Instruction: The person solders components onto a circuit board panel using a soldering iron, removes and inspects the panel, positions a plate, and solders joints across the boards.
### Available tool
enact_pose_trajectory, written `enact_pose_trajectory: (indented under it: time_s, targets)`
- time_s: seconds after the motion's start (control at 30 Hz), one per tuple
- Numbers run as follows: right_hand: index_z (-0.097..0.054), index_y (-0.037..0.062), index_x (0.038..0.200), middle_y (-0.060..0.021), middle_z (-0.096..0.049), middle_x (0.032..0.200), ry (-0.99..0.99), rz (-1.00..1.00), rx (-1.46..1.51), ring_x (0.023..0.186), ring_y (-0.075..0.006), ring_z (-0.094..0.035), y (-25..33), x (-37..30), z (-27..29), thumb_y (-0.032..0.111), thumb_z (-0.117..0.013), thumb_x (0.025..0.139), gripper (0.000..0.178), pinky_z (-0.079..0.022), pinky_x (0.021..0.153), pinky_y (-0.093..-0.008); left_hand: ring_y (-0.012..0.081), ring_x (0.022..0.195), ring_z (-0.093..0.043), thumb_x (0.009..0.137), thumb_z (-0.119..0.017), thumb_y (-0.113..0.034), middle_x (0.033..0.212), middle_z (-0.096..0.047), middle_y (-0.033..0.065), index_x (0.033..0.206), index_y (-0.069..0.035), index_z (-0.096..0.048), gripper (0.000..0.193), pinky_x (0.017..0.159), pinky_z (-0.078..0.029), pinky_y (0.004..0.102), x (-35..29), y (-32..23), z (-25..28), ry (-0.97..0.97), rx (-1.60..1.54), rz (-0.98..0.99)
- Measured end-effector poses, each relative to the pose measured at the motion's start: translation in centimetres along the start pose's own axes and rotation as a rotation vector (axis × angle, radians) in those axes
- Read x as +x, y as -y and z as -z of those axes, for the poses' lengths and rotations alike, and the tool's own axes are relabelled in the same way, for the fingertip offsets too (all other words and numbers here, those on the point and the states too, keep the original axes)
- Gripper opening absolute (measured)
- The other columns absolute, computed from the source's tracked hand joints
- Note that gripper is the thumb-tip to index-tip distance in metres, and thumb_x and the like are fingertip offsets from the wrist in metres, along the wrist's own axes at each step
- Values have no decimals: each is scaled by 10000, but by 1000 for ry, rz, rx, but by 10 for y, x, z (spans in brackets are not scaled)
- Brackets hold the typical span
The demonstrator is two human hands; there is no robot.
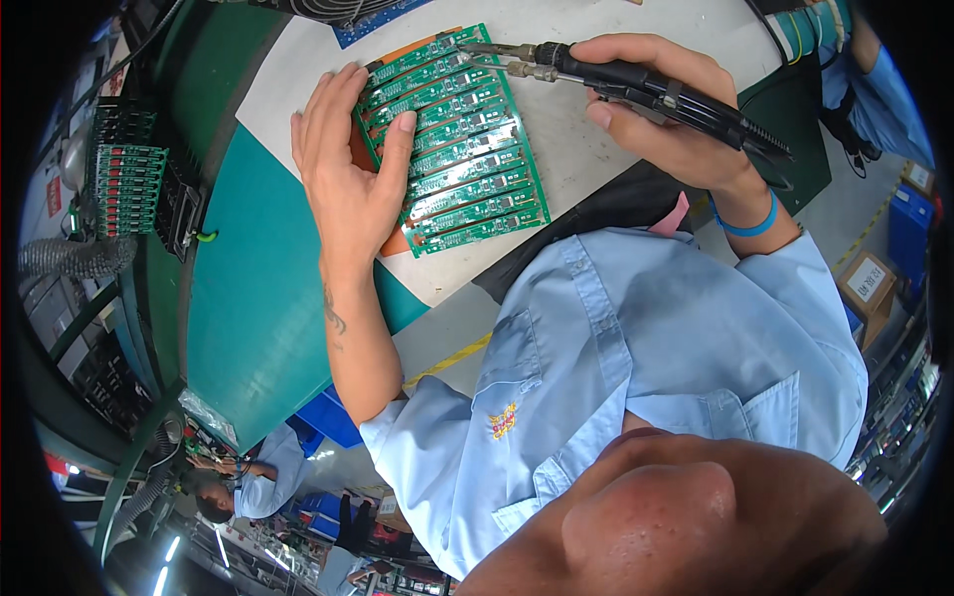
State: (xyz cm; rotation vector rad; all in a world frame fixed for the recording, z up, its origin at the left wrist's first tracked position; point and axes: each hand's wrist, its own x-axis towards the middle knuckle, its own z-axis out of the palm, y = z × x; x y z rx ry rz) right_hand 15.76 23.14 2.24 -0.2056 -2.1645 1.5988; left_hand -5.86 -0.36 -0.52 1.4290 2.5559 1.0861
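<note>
A green panel of circuit boards (467, 159) lies on an orange carrier on the white work mat (586, 149). My left hand (348, 174) rests flat on the panel's left side, fingers spread, pressing it down. My right hand (656, 104) grips a black soldering iron (636, 84) whose metal tip points left and touches the panel's top edge. A blue band circles my right wrist.
A rack of more green circuit boards (127, 189) stands at the left on the teal bench (258, 298). A ribbed hose (70, 256) lies beside it. Another person in a blue shirt (248, 482) works below left. Cardboard boxes (870, 283) sit at right.
</note>
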Motion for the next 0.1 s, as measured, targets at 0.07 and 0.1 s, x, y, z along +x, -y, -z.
enact_pose_trajectory:
  time_s: [0.07,0.1]
  targets:
    - [-714,-29,1321,-89,-781,1024,-16,-8,-31,842,-142,-692,4,-2,4,-71,-769,850,476,-548,761,-228,320,1492,-551,946,-817,-270,1477,-696,98,1410,-66,-691,523,1300,-264,600,0,0,0,1,-3,1]
    - [-714,-28,1324,-90,-782,1028,-23,-13,-47,845,-144,-693,4,-3,6,-70,-768,851,477,-550,765,-228,320,1492,-551,946,-817,-271,1477,-696,99,1414,-67,-689,526,1300,-265,600,0,1,0,1,-5,2]
